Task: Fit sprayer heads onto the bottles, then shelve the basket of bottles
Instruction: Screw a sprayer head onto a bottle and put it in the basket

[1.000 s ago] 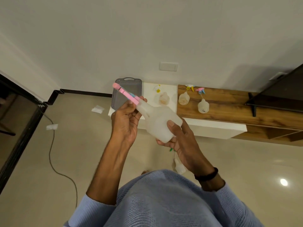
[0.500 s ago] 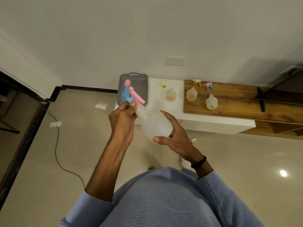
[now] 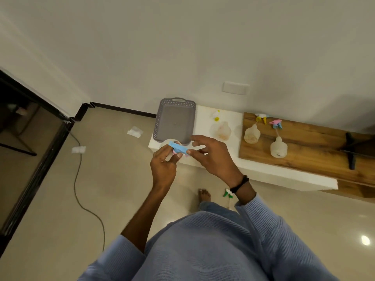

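The bottle [image 3: 166,143] is held in the air over the near left corner of the counter [image 3: 205,120], between the two hands and just in front of the grey basket [image 3: 175,120]. It is seen almost end-on, so only a pale, frosted, rounded patch of its body shows past the fingers. A sprayer head [image 3: 178,148] sits across its top: light blue, long and narrow, with a little pink showing beneath it.

The left grip [image 3: 163,166] is directly under and to the left of the sprayer head, its fingers curled and pinching the head where it meets the bottle's neck. The right grip [image 3: 212,157] is to the right of it, fingers spread and relaxed; only its thumb tip touches the right end of the blue head, and the forefinger points out above it. A black wristband [image 3: 240,183] circles the right wrist, above a blue ribbed sleeve [image 3: 261,216].

The basket is shallow and rectangular, with perforated walls and a handle at its far end, and stands on the white part of the counter. Three more frosted bottles [image 3: 223,131] stand upright to its right, one on the white surface and two on the wooden panel [image 3: 304,147]. Loose sprayer heads [image 3: 276,123] lie beyond them, near the wall. A green sprayer head [image 3: 228,193] lies on the floor [image 3: 121,169] beside a bare foot, and a cable [image 3: 78,179] trails across the tiles.
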